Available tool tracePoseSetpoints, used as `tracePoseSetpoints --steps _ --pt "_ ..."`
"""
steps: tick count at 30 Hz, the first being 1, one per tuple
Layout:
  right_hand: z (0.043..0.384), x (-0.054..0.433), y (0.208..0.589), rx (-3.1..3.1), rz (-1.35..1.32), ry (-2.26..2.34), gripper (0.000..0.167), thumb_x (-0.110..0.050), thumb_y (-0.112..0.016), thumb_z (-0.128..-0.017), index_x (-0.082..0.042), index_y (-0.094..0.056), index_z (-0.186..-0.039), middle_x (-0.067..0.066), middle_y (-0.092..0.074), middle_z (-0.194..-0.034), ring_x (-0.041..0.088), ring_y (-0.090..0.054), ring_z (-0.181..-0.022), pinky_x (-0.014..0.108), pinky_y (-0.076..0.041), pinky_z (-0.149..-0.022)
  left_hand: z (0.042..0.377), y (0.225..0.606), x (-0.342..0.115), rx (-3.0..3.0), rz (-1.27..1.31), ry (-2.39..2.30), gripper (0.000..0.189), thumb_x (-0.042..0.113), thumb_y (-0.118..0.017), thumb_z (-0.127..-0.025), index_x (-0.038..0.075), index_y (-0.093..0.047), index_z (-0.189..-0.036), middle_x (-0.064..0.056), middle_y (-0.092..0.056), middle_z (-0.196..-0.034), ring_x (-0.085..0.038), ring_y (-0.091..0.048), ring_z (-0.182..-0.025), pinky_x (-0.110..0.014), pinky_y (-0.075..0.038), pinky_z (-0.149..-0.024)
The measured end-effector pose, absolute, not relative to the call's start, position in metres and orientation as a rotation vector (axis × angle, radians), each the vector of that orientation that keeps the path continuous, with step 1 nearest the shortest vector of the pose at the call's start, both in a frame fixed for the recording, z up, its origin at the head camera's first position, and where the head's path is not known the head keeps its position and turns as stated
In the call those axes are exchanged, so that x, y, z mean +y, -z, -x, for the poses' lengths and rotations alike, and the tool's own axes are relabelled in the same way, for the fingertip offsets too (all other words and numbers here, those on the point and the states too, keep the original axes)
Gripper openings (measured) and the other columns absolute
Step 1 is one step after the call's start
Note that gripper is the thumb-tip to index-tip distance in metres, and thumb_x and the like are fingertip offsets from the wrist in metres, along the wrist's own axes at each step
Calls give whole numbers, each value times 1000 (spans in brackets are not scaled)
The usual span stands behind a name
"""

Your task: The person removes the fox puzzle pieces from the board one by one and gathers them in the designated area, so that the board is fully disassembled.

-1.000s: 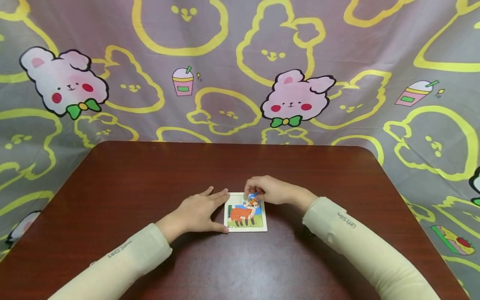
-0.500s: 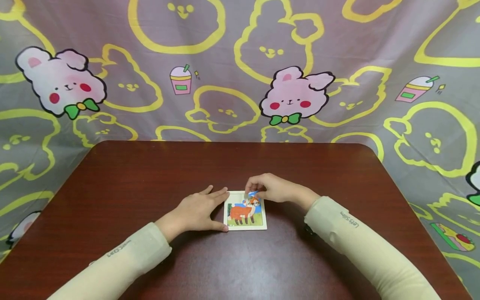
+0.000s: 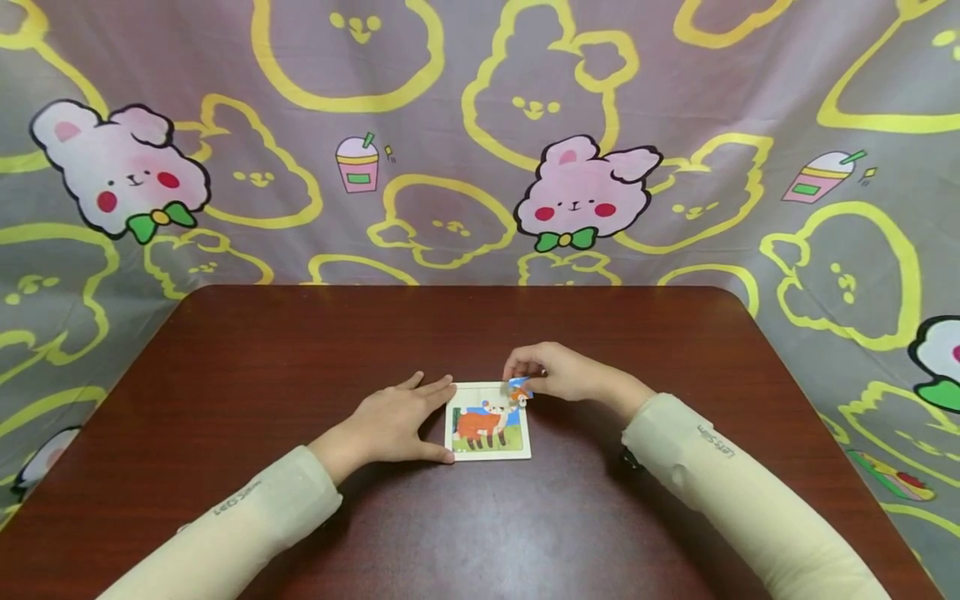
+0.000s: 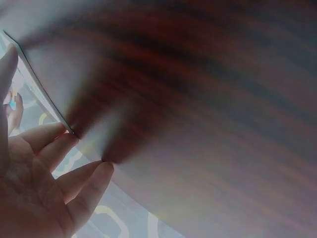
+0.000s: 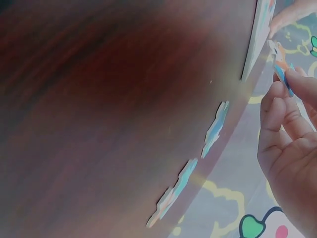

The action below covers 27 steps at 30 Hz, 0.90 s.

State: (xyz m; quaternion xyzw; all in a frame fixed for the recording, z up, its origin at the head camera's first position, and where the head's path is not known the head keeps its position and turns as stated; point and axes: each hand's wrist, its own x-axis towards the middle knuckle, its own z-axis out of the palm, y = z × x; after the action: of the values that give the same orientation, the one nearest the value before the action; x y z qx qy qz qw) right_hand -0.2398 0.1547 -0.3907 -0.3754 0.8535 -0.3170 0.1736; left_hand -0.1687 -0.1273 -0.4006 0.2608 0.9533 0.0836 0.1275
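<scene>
A small square jigsaw board (image 3: 487, 456) with a pale rim lies on the table, showing a partly assembled orange fox (image 3: 480, 427). Its upper strip shows bare pale backing. My left hand (image 3: 382, 423) rests along the board's left edge with fingers spread; in the left wrist view, fingertips of that hand (image 4: 37, 183) meet the board's edge (image 4: 42, 91). Over the board's upper right corner, my right hand (image 3: 566, 371) pinches a puzzle piece (image 3: 519, 393) with blue and the fox's face, tilted. The right wrist view shows this piece (image 5: 281, 64) between thumb and fingers.
Loose puzzle pieces, one bluish (image 5: 215, 130) and others farther along (image 5: 173, 193), lie on the table in the right wrist view; the head view does not show them. A patterned curtain (image 3: 450, 125) hangs behind the dark wooden table (image 3: 300, 333).
My right hand has moved right and slightly away, drawing the fox-face piece off its spot toward the board's upper right corner. More bare backing shows there. My left hand stays at the edge.
</scene>
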Motion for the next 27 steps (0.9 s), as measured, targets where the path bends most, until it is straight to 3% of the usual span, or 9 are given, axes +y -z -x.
tracePoseSetpoints --steps 16,19,23,27 --pt "239 191 389 2456 993 988 18 2 -66 -91 -4 -67 -108 3 -70 -94 13 -62 -86 32 -53 -81 168 402 -128 2773 -761 -241 100 71 -71 -75 21 -38 -154 2 -33 -162 -42 -31 -147 -58 -44 -106" --pt "239 199 388 2456 985 1020 17 3 -66 -91 -2 -67 -107 5 -71 -92 14 -62 -83 30 -53 -78 169 403 -128 2774 -766 -241 100 71 -71 -75 21 -38 -154 1 -33 -162 -42 -32 -147 -58 -45 -105" --pt "238 210 386 2466 903 1042 17 2 -66 -91 -4 -67 -108 7 -70 -92 15 -60 -76 26 -51 -65 169 403 -129 2774 -774 -243 100 72 -71 -75 20 -38 -154 1 -33 -162 -42 -32 -147 -58 -45 -104" --pt "238 222 386 2501 867 1049 19 3 -65 -92 -3 -67 -109 9 -70 -93 17 -59 -74 25 -51 -62 169 402 -129 2774 -775 -236 100 72 -70 -75 20 -38 -154 1 -33 -162 -42 -32 -147 -59 -45 -104"
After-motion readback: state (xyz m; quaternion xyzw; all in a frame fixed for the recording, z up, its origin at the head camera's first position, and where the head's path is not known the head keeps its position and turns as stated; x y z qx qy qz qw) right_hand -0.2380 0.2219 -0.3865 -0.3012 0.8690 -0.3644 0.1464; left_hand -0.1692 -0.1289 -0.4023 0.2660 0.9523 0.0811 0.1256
